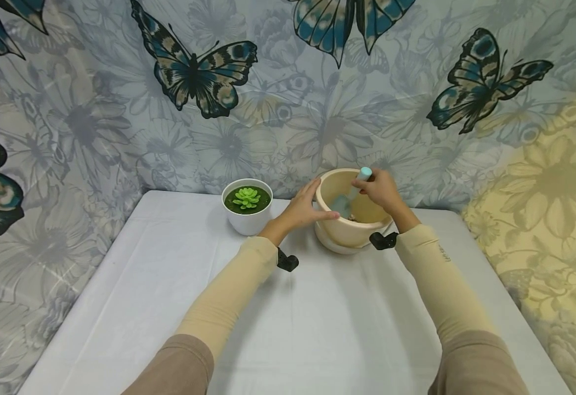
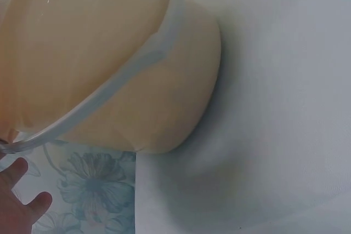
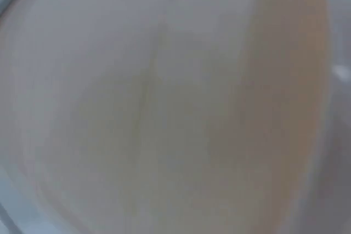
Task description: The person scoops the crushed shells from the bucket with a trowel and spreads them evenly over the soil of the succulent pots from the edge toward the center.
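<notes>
My right hand holds a small light-blue shovel by its handle, its wide blade angled down inside a cream plastic bucket. A tiny brownish thing shows low in the bucket beside the blade. At the bucket's left side, my left hand rests with straight, spread fingers, its thumb along the near rim. The left wrist view shows the bucket's whitish bail handle hanging across its side, with some fingertips at the lower left. The right wrist view is a blur of cream bucket wall.
A white pot with a green succulent stands just left of my left hand. White cloth covers the table. Behind its back edge hangs a fabric printed with butterflies and flowers.
</notes>
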### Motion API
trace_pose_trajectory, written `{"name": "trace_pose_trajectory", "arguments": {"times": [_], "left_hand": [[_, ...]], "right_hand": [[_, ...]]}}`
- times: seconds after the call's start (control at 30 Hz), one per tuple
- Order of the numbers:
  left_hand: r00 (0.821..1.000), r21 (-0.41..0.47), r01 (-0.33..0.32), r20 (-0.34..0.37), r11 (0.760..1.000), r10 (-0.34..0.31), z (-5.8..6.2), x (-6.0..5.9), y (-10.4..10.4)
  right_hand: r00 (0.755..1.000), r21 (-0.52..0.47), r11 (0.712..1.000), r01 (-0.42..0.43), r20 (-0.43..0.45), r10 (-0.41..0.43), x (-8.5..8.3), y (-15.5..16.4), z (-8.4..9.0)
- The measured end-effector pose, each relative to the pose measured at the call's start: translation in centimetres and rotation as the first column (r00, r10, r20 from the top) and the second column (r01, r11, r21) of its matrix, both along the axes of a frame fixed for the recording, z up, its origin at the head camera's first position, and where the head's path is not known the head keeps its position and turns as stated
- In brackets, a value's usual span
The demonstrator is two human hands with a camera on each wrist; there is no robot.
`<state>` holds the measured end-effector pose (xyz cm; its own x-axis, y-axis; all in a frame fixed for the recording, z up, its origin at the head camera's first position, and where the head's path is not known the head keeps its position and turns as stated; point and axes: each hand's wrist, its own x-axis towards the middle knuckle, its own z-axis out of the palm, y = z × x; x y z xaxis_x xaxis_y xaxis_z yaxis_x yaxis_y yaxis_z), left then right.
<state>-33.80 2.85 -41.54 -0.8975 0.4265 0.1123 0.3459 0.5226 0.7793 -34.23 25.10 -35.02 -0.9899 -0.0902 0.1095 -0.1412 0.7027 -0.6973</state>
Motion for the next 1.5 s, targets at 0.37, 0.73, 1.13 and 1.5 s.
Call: {"name": "trace_pose_trajectory", "arguments": {"times": [0.37, 0.73, 1.13, 1.5], "left_hand": [[1.0, 0.027, -0.015, -0.016, 1.0, 0.015, 0.0, 0.0, 0.0], [1.0, 0.028, -0.014, -0.027, 1.0, 0.015, -0.1, -0.1, 0.1], [1.0, 0.041, -0.013, 0.002, 0.999, 0.013, -0.4, 0.3, 0.2], [1.0, 0.027, -0.013, -0.018, 1.0, 0.014, -0.1, 0.5, 0.1]], "right_hand": [[0.979, 0.24, 0.957, -0.161, -0.087, 0.186, -0.6, 1.4, 0.4], [0.973, 0.251, 0.941, -0.228, 0.011, 0.232, -0.6, 1.9, 0.1], [0.986, 0.203, 0.966, -0.162, 0.057, 0.154, -0.1, 2.5, 0.2], [0.998, 0.04, 0.999, 0.036, 0.053, -0.038, 0.3, 1.5, -0.6]]}}
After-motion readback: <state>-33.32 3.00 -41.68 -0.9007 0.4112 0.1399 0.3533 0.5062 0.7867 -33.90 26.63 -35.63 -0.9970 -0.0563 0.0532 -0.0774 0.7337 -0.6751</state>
